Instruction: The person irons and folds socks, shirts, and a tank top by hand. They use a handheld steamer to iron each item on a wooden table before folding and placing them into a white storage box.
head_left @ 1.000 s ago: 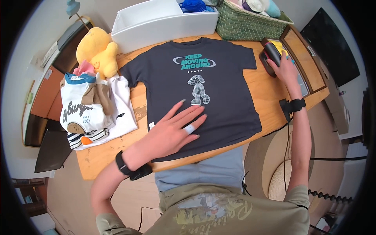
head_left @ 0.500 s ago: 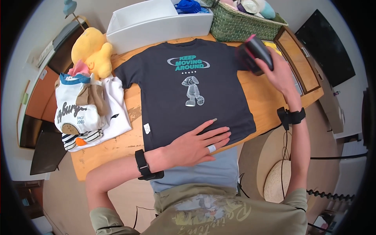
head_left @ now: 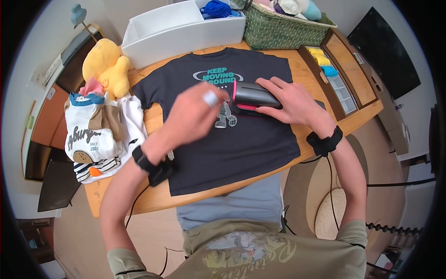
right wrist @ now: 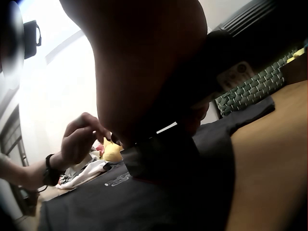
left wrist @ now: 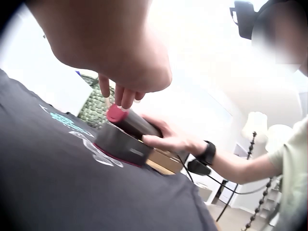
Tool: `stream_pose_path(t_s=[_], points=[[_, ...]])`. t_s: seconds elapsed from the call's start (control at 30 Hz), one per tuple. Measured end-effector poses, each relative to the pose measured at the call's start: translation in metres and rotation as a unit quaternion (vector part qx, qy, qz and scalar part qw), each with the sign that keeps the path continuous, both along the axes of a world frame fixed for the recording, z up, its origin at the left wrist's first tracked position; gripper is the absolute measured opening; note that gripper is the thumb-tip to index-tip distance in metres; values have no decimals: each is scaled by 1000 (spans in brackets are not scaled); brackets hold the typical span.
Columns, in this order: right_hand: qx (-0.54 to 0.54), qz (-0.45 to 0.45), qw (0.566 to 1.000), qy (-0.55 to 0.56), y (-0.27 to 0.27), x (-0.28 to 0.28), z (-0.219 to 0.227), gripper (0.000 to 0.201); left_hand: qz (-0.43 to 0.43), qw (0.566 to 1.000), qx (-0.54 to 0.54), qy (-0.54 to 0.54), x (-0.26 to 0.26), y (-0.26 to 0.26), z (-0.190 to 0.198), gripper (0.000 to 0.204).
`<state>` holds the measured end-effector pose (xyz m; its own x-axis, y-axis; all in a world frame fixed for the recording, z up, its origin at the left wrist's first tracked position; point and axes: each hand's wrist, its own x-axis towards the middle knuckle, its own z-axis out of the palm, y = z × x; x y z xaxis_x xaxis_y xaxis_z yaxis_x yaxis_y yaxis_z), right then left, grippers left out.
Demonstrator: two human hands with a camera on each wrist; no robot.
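Note:
A dark grey T-shirt (head_left: 200,153) lies spread out on the wooden table, with green lettering and a wireframe dog figure on its front. Over its chest my right hand (head_left: 297,104) grips a black handheld garment steamer (head_left: 255,95) with pink trim, fingers along the top and thumb below. The steamer is low over the print and covers part of it. My left hand (head_left: 193,116) is raised over the shirt, its fingers loosely bent. In the left wrist view its fingertips (left wrist: 126,102) are right at the steamer's pink end (left wrist: 115,113).
Folded clothes (head_left: 90,135) and a yellow plush toy (head_left: 104,69) sit at the left. Behind the shirt stand a white bin (head_left: 181,35) and a green woven basket (head_left: 283,35). To the right is an open wooden box (head_left: 346,104) with small yellow and blue items.
My right hand has lifted the steamer from the table's right side and brought it left over the shirt's chest. My left hand has left the shirt's lower part and risen toward the steamer.

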<state>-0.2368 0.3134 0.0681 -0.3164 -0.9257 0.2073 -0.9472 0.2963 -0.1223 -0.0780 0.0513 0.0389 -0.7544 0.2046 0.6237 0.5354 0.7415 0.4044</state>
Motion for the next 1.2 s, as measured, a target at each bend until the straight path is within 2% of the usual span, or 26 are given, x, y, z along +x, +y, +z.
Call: stream_pose_path(t_s=[0.03, 0.13, 0.23, 0.33, 0.47, 0.63, 0.87, 1.03, 1.1, 1.2], points=[[2, 5, 1000, -2, 1, 0, 0, 63, 58, 997, 11, -56, -12, -6, -2, 22], [-3, 25, 1000, 9, 5, 1, -1, 65, 54, 995, -83, -21, -58, -21, -28, 38], [7, 44, 999, 18, 13, 6, 1, 66, 77, 959, -224, -155, -77, -17, -45, 53], [27, 47, 998, -15, 22, 15, 3, 68, 99, 929, -286, -211, -86, -13, -54, 56], [47, 70, 996, -28, 38, 35, 9, 66, 109, 930, -289, -199, -86, -13, -59, 54], [21, 134, 991, -11, 58, 62, 6, 63, 118, 930, -295, -184, -86, -13, -62, 54], [49, 164, 985, -32, 79, 95, 9, 66, 116, 934, -286, -180, -86, -13, -63, 53], [-23, 97, 994, -41, 74, 97, 7, 71, 81, 944, -270, -173, -78, -19, -55, 53], [-75, 50, 995, -51, 63, 89, 10, 72, 71, 942, -278, -174, -65, -23, -50, 53], [-105, -10, 994, -10, 40, 76, 9, 71, 68, 932, -298, -195, -36, -35, -38, 54]])
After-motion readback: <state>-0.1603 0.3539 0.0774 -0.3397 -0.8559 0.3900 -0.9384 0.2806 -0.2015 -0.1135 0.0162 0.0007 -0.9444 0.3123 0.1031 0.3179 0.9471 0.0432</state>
